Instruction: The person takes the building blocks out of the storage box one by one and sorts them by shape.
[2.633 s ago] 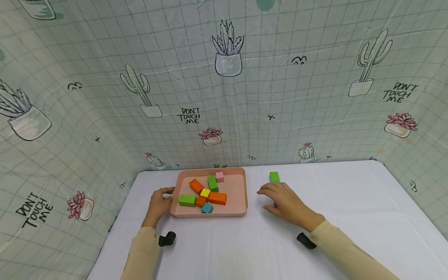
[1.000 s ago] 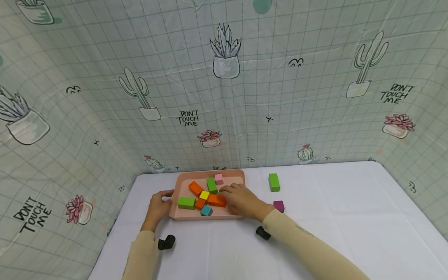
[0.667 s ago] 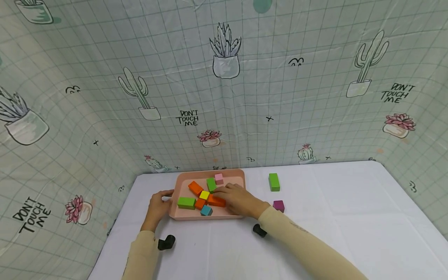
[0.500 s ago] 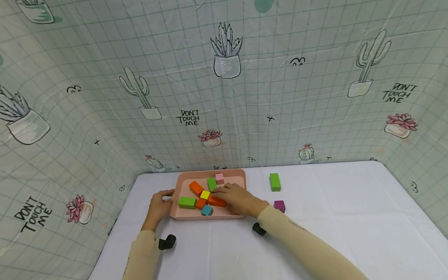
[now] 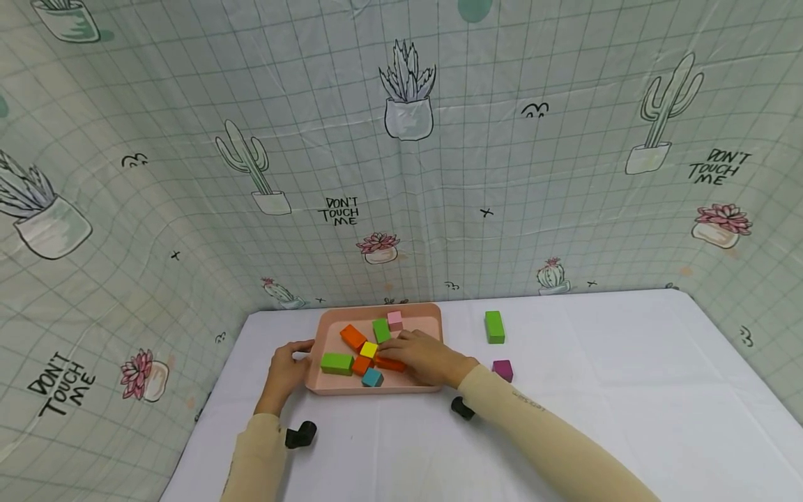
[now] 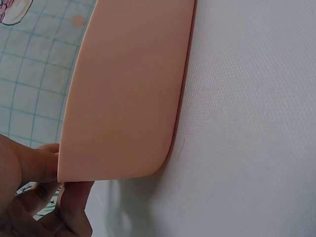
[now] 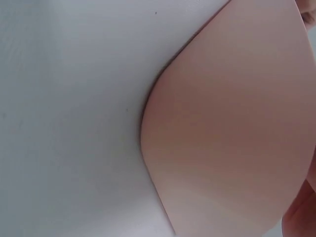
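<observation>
My left hand [image 5: 287, 366] grips the left rim of a shallow salmon-pink tray [image 5: 433, 321]; the left wrist view has its thumb and fingers at the tray's corner. Over the tray's right half, my right hand [image 5: 429, 357] reaches in, fingers curled round a long orange block [image 5: 390, 364] and covering its top; its thumb is hidden. Close by lie a yellow cube [image 5: 369, 350], a small orange block [image 5: 362, 365], a blue cube [image 5: 373, 377] and a green block [image 5: 381, 329]. The right wrist view is mostly filled by the tray's outer wall [image 7: 227, 123].
Farther left in the tray are another orange block [image 5: 353, 337] and a green block [image 5: 337, 363]. A pink cube [image 5: 394, 321] is near its back wall. On the white table [image 5: 583, 362], right of the tray, lie a green block [image 5: 495, 327] and a purple cube [image 5: 502, 370].
My right hand has left the spot by the purple cube and moved left into the tray, its fingers closing over the long orange block. My left hand has stayed at the rim.
</observation>
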Demonstrator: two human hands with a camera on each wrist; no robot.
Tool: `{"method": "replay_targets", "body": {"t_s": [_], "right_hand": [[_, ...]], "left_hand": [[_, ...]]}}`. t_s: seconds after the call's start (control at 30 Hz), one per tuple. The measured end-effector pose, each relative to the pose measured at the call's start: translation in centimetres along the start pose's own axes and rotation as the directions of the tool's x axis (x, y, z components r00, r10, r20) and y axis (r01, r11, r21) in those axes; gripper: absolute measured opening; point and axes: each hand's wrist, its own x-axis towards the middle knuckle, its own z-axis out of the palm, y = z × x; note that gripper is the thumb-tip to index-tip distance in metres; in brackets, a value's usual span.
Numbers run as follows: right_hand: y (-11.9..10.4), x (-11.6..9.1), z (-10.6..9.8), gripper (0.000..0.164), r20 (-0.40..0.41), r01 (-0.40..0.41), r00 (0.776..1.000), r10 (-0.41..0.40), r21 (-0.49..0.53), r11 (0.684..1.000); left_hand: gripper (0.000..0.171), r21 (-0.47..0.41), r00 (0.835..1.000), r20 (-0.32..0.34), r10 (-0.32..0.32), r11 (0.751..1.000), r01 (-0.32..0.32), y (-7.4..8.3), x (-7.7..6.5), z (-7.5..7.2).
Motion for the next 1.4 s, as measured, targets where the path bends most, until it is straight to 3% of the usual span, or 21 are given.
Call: {"method": "replay_targets", "body": {"t_s": [0.33, 0.87, 1.13, 1.4], "right_hand": [[-0.1, 0.0, -0.5, 0.053, 0.038, -0.011, 0.999, 0.014, -0.081, 0.997], [-0.4, -0.7, -0.6, 0.051, 0.054, -0.054, 0.997, 0.059, -0.081, 0.995], [-0.2, -2.1, -0.8, 0.054, -0.041, -0.103, 0.994, 0.099, -0.109, 0.989], [0.3, -5.0, -2.4, 0.055, -0.191, -0.158, 0.970, 0.148, -0.040, 0.987]], "left_hand": [[0.037, -0.004, 1.000, -0.001, 0.001, 1.000, -0.001, 0.1, -0.1, 0.0], [0.037, -0.008, 1.000, -0.002, 0.006, 1.000, -0.006, -0.1, -0.3, 0.0], [0.036, 0.001, 1.000, -0.002, 0.017, 1.000, -0.017, -0.2, -0.1, 0.0], [0.038, 0.001, 1.000, -0.008, 0.023, 1.000, -0.023, -0.1, 0.1, 0.1]]}}
